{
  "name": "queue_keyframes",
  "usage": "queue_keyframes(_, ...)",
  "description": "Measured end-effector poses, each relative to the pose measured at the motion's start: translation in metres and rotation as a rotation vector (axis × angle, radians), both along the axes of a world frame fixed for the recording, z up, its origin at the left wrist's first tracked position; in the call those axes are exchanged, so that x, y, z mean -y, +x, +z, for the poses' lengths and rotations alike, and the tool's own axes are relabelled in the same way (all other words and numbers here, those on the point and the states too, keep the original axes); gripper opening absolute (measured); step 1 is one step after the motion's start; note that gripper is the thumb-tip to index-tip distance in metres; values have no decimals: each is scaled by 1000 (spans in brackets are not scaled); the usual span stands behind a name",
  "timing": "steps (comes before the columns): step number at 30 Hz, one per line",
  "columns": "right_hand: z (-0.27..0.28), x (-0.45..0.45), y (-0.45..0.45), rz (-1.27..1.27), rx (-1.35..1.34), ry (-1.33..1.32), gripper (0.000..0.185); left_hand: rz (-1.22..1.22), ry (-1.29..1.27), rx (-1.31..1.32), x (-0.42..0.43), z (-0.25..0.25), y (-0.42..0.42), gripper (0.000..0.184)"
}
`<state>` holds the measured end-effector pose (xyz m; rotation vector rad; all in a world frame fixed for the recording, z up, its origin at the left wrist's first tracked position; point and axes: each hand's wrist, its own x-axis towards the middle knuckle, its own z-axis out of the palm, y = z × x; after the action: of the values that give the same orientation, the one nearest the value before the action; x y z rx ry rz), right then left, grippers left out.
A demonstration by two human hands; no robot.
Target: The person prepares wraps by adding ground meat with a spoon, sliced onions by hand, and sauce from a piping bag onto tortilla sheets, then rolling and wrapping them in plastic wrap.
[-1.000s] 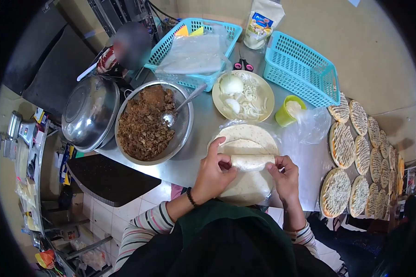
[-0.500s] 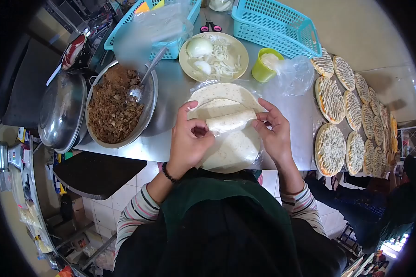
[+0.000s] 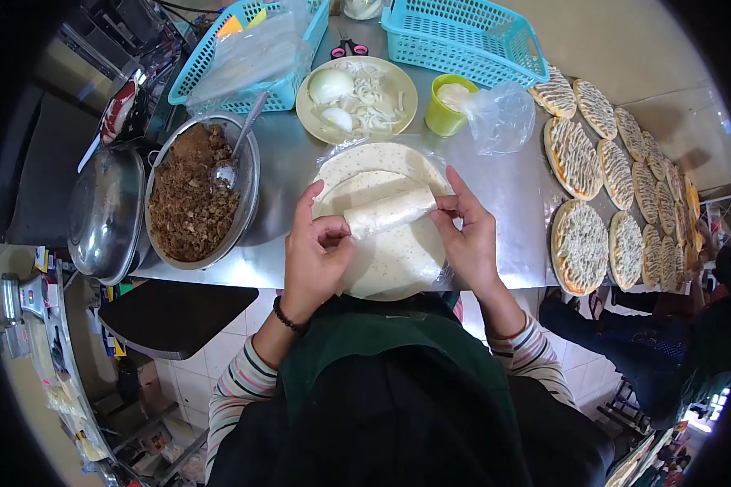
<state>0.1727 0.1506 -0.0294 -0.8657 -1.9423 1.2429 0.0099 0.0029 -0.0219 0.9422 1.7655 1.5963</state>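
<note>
A rolled tortilla (image 3: 390,213) lies across a stack of flat, speckled tortillas (image 3: 394,264) at the table's front edge. My left hand (image 3: 317,256) pinches the roll's left end between thumb and fingers. At the other end, the thumb and fingers of my right hand (image 3: 469,235) are closed on it. Clear plastic shows around the stack's edges. Whatever is inside the roll is hidden.
Left stands a metal bowl (image 3: 252,191) of brown minced filling with a spoon (image 3: 246,130). Beyond the stack are a plate (image 3: 408,93) of onion, a green cup (image 3: 443,120), scissors (image 3: 349,49) and blue baskets (image 3: 463,61). Topped pizza bases (image 3: 579,247) cover the right side.
The head view has shifted slightly, so table items appear farther left. Both hands keep hold of the rolled tortilla; its position on the stack looks nearly the same.
</note>
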Motion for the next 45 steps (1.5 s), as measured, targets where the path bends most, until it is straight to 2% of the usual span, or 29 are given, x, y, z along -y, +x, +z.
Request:
queue_keyframes(5,0,3,-1,-8,9,2,52,-35,15,-48,-4,-1,-1,75)
queue_keyframes(10,13,-1,2,41,14,-36,50,18,21,50,-7,4,3,80)
queue_keyframes(12,8,-15,11,249,-32,-317,54,59,15,44,-7,3,-1,78)
queue_keyframes(13,10,-17,15,258,-40,-318,54,66,14,36,-4,5,0,78)
queue_keyframes(15,17,-19,22,193,10,19,52,89,78,-159,6,9,4,71)
queue_keyframes(16,11,-16,23,219,2,21,52,115,78,-168,15,7,1,71)
queue_keyframes(18,-10,-9,25,-20,-50,-123,54,297,17,-683,35,-11,-2,64)
queue_keyframes(19,-14,-11,23,0,-55,-127,54,237,-42,-349,46,-30,-2,61)
queue_keyframes(20,-18,-12,22,-3,41,-149,56,186,105,140,44,-48,3,61)
queue_keyframes(22,-18,-9,16,10,149,-173,59,116,97,64,38,-34,12,63)
queue_keyframes(24,-9,-2,5,16,318,-9,65,79,37,-17,28,-27,18,65)
queue_keyframes(26,-10,-1,11,66,287,-45,64,67,-140,-403,23,-36,18,66)
queue_keyframes(28,-14,-3,12,112,252,-70,64,75,-177,-441,21,-33,16,67)
queue_keyframes(30,-20,4,15,102,164,119,61,104,-315,-603,19,-28,17,66)
queue_keyframes(31,-21,4,15,101,168,117,61,101,-317,-600,18,-27,17,66)
queue_keyframes(33,-9,5,7,-71,209,325,55,134,-399,-769,14,-24,13,64)
queue_keyframes(34,-4,4,7,-73,208,326,55,133,-398,-771,12,-23,12,64)
queue_keyframes(36,2,-1,7,91,416,453,50,109,-397,-777,10,-24,12,61)
queue_keyframes(39,-5,-17,-5,46,406,548,46,68,-472,-883,-3,-16,2,60)
queue_keyframes(45,-5,-44,-23,58,402,565,45,39,-567,-955,-28,-9,-18,59)
